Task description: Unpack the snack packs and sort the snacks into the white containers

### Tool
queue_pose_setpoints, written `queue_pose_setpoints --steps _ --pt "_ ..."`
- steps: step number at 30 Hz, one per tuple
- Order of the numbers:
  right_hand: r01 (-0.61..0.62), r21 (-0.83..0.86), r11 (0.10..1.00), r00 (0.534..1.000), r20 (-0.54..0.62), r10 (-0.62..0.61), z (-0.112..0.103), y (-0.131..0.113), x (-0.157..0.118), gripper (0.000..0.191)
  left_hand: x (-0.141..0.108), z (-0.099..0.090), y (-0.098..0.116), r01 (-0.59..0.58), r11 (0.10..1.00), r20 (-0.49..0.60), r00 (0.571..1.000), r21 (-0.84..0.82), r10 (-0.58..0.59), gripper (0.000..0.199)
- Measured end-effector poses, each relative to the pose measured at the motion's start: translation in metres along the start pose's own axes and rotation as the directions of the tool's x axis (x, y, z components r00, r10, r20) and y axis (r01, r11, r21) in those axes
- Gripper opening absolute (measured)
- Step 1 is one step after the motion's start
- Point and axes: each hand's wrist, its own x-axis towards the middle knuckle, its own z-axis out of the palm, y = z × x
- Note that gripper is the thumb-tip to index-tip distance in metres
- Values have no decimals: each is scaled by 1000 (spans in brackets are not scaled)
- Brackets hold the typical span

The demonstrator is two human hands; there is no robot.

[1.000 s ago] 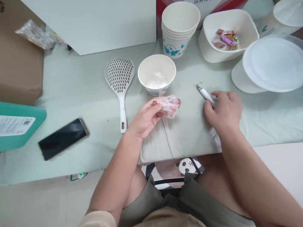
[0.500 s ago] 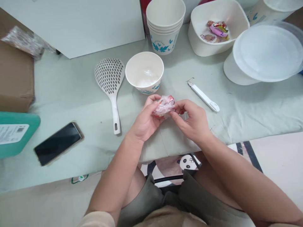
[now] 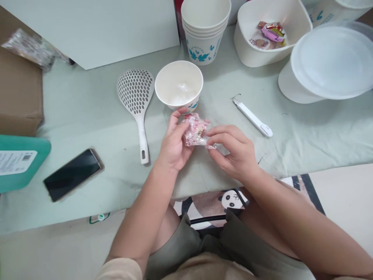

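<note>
My left hand (image 3: 174, 146) is closed around a small clear-plastic-wrapped bundle (image 3: 196, 131), with red, pink and pale yellowish patches showing through the crinkled film. On the bundle's right side, my right hand (image 3: 231, 149) pinches a loose end of the plastic wrap (image 3: 210, 146) between thumb and fingers. Just beyond my left fingertips stands a white paper bowl (image 3: 179, 83) with blue leaf prints and something clear and shiny inside. What exactly lies within the wrap cannot be made out.
Left of the bowl lies a white skimmer (image 3: 136, 93); to the right, a white utility knife (image 3: 253, 118). Behind stand stacked paper cups (image 3: 204, 42), a white tub (image 3: 253, 58) of wrapped snacks and a lidded container (image 3: 303, 85). A phone (image 3: 72, 175) and green container (image 3: 37, 151) are at left.
The bundle has been turned in my left hand, and more pink and yellowish contents show. My right fingers have shifted to a loose end of the wrap. The view has moved slightly.
</note>
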Motion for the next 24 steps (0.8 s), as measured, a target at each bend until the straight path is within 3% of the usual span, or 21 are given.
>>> queue_pose_setpoints --steps 4,9,14,16,20,24 --pt "46 -68 997 999 7 -46 1 -6 -3 18 1 -1 4 -82 994 -55 995 -66 79 29" --pt "104 -98 990 995 4 -104 2 -14 -6 21 -1 -5 6 -86 996 -81 993 -26 84 32" --pt "140 -13 990 973 187 -135 -5 -11 -5 13 -4 -6 8 -65 998 -63 996 -22 64 34" --pt "111 50 993 976 182 -118 -8 -8 -2 7 -6 -6 9 -17 1000 -22 1000 1 17 35" --pt "-18 -33 999 1000 -24 18 -9 -2 3 9 -10 -8 7 134 988 110 984 78 -142 46" --pt "-139 -98 986 989 34 143 -5 3 3 13 -14 -11 5 184 966 295 927 183 -232 83"
